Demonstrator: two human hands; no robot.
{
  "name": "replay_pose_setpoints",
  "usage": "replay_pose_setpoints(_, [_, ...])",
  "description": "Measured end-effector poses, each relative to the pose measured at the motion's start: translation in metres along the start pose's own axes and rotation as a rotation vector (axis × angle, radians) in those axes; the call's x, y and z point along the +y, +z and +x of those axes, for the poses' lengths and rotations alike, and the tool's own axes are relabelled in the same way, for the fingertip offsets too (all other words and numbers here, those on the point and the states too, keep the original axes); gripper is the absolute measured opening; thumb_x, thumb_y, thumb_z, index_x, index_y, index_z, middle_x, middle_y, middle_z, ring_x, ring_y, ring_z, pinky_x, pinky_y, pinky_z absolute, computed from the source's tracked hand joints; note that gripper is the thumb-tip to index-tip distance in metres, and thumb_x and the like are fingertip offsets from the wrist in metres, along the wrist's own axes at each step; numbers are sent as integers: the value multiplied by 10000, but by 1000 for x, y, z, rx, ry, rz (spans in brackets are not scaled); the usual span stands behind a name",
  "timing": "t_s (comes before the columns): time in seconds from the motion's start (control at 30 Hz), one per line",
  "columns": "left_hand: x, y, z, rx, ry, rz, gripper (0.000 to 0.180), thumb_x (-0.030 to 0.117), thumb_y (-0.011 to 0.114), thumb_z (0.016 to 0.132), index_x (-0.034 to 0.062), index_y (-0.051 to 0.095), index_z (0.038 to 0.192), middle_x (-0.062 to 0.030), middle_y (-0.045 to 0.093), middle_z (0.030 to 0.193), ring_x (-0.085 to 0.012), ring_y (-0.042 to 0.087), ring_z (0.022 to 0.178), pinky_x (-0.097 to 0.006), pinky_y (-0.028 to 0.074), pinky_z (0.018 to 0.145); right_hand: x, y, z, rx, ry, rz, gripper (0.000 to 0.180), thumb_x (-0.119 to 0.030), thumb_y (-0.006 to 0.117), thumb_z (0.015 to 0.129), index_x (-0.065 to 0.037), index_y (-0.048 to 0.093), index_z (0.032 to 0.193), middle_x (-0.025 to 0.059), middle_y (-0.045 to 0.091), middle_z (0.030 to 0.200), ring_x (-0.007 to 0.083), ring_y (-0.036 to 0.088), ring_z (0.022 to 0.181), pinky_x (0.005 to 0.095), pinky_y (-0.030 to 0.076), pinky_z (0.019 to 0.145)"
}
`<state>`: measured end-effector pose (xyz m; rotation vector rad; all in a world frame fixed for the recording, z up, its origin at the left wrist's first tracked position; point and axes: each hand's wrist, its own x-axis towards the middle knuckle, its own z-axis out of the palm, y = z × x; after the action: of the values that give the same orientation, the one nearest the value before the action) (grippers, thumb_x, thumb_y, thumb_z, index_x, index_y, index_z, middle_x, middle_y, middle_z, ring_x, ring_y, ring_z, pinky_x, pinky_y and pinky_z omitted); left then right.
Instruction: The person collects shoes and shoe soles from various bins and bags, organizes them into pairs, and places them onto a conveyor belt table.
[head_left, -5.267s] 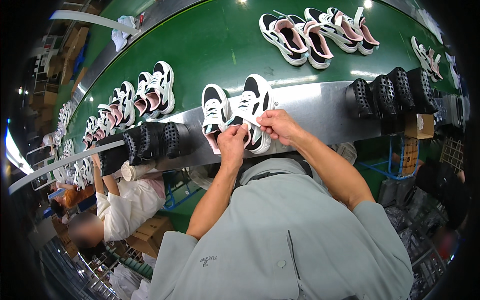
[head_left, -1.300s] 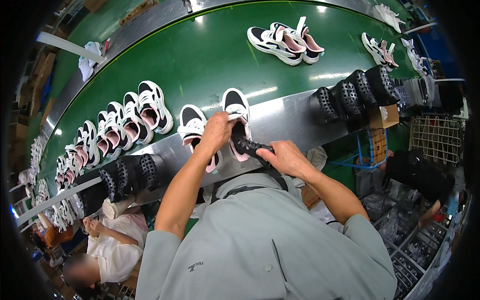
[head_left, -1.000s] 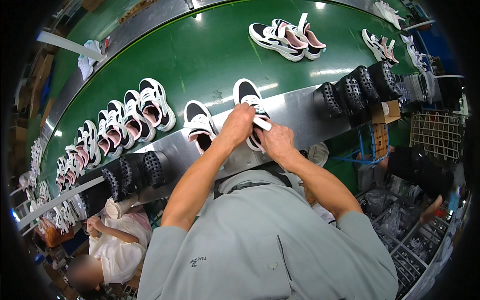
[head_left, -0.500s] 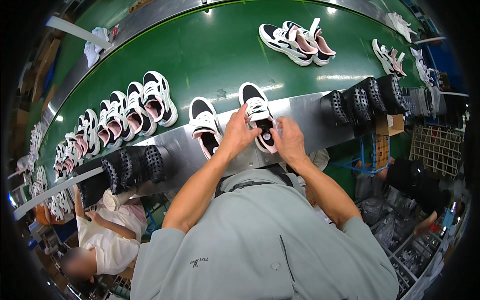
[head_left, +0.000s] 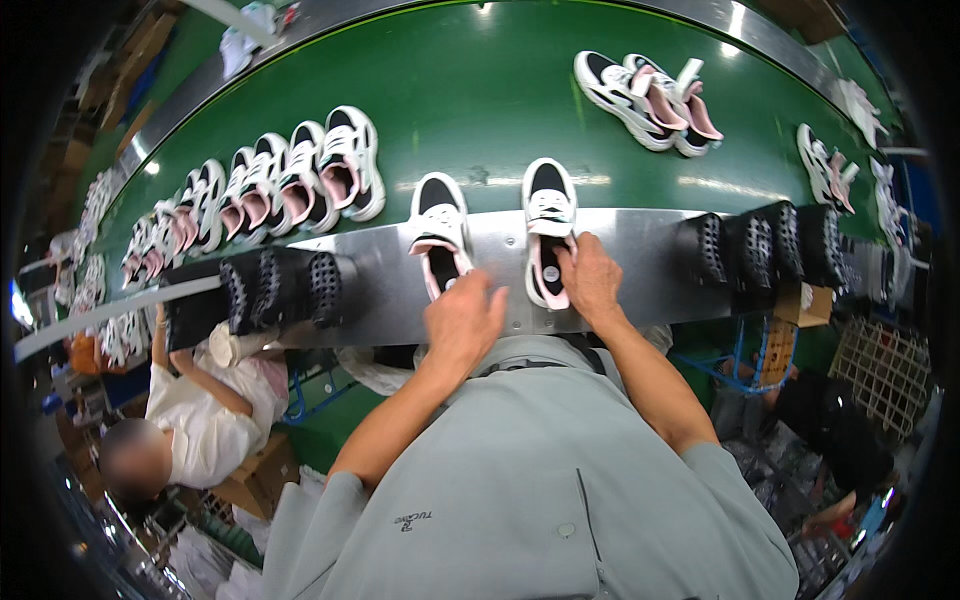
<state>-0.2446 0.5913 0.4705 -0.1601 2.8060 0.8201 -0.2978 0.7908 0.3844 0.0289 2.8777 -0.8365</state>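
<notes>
Two white-and-black sneakers with pink linings rest side by side in front of me, toes pointing away. Their front parts lie on the green surface and their heels on the metal ledge (head_left: 490, 240). My right hand (head_left: 594, 278) grips the right sneaker (head_left: 549, 205) at the right side of its collar, thumb at the opening. A pale round mark shows on its dark insole. By the heel of the left sneaker (head_left: 438, 215) is my left hand (head_left: 463, 322), slightly blurred, fingers apart and nothing visible in them; it partly covers that heel.
A row of similar sneakers (head_left: 350, 165) stretches along the left. Another pair (head_left: 640, 100) stands farther back at right. Black studded forms (head_left: 765, 248) line the ledge at right, with more forms (head_left: 265, 285) at left. A co-worker (head_left: 215, 410) in white is at lower left.
My left hand has left the right sneaker and moved left and nearer, to the left sneaker's heel. My right hand stays at the right sneaker's collar. The whole view has shifted somewhat.
</notes>
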Motion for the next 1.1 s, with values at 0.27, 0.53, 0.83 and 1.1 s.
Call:
replay_pose_setpoints(0.27, [-85,19,12,77,-232,-243,697,141,696,823,78,421,1461,-309,584,1177,-444,566,1127,-481,464,979,-11,2,1,-99,-71,-1,367,-371,648,926,-27,521,955,232,622,950,490,621,802,575,472,684])
replay_pose_setpoints(0.53, [-68,-26,-7,366,-41,-169,350,118,618,873,16,626,1208,-209,618,1015,-396,615,966,-472,512,875,-26,-50,-11,-360,-54,-165,446,-406,700,864,33,626,888,235,684,792,468,658,793,522,510,726])
replay_pose_setpoints(0.83, [-218,-184,-87,826,-609,454,482,283,717,875,-66,596,1184,-282,684,916,-459,660,859,-503,521,778,-97,-44,-32,-559,-77,220,312,-241,723,885,40,617,797,121,646,666,187,589,563,341,470,548])
replay_pose_setpoints(1.1, [-142,-230,-77,853,-499,167,445,200,758,849,-81,630,1170,-216,689,853,-378,649,734,-442,523,710,-132,-49,-35,-453,-46,453,218,-178,670,945,1,581,859,28,609,766,94,528,660,274,435,563])
